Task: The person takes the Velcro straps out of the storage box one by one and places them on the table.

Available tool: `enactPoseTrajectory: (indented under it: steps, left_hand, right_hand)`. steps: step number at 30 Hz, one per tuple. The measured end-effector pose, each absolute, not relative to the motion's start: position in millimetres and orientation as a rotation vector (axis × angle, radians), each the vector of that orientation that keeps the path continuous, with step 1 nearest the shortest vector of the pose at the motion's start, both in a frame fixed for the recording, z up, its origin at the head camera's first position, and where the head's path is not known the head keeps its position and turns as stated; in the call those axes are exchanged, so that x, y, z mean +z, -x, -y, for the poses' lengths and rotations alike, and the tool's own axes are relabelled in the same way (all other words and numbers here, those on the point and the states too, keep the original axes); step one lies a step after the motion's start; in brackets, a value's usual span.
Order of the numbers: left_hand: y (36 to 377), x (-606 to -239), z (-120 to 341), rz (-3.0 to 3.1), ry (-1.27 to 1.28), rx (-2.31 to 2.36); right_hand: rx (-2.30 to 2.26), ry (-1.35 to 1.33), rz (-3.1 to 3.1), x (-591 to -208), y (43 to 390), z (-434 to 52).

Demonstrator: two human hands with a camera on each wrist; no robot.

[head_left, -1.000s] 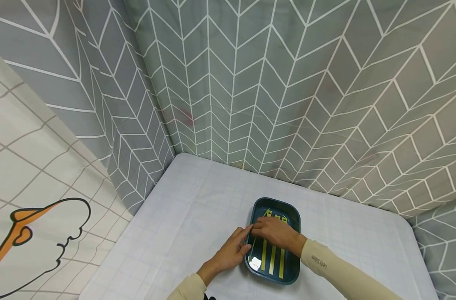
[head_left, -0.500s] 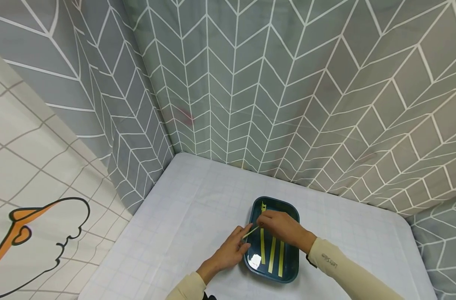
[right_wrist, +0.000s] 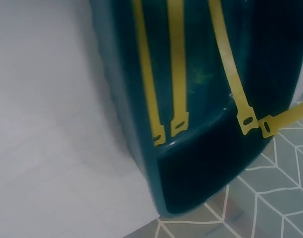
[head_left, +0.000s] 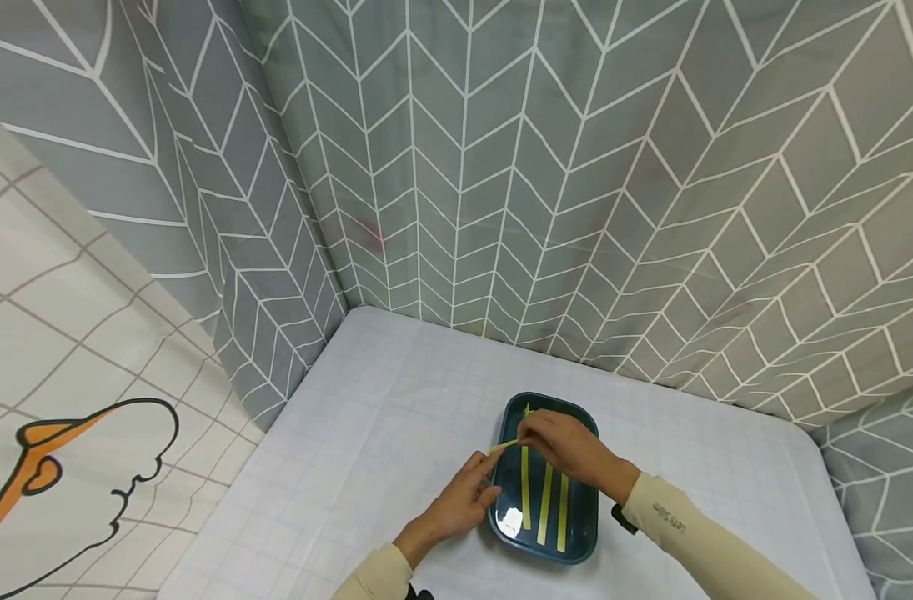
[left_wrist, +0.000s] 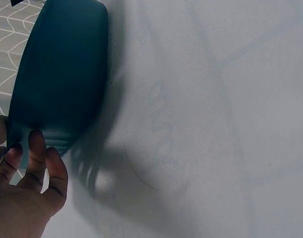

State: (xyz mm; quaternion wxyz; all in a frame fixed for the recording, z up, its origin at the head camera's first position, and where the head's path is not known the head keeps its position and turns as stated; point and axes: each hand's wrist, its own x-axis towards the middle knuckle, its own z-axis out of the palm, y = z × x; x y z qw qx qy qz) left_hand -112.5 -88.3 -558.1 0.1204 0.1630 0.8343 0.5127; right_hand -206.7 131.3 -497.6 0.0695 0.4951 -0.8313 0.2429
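Observation:
In the head view my right hand pinches one end of a thin yellow strap above the tray's left side. The strap's other end reaches the left hand's fingertips. That strap has a slotted head in the right wrist view, where the right hand is out of sight. My left hand grips the left side of the dark teal tray; the left wrist view shows curled fingers against its outer wall. Three more yellow straps with slotted heads lie lengthwise inside the tray.
The tray stands on a table with a white cloth. Behind it hangs a grey curtain with white chevron lines; a pale checked curtain hangs at the left.
My right hand was down in the tray and has risen slightly to the right, pinching a strap. The strap now spans between both hands. The left hand has stayed at the tray's side.

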Motion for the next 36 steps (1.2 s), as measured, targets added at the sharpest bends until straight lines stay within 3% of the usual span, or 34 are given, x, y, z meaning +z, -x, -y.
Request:
enactPoseTrajectory:
  steps: [21,31,36]
  left_hand:
    - [115.4,-561.2,88.3,-2.514,-0.503,1.408]
    - [116.8,-552.4,84.4,-2.702,-0.574,1.095]
    - [116.3,-551.6,73.5,-3.071,-0.778,0.547]
  right_hand:
    - [1.017,-1.362,2.559,-463.4,202.3,-137.1]
    - [1.023,-1.389,2.556,-460.0,201.8,-133.9]
    - [1.034,-1.393,2.533,-462.0,203.3,-132.1]
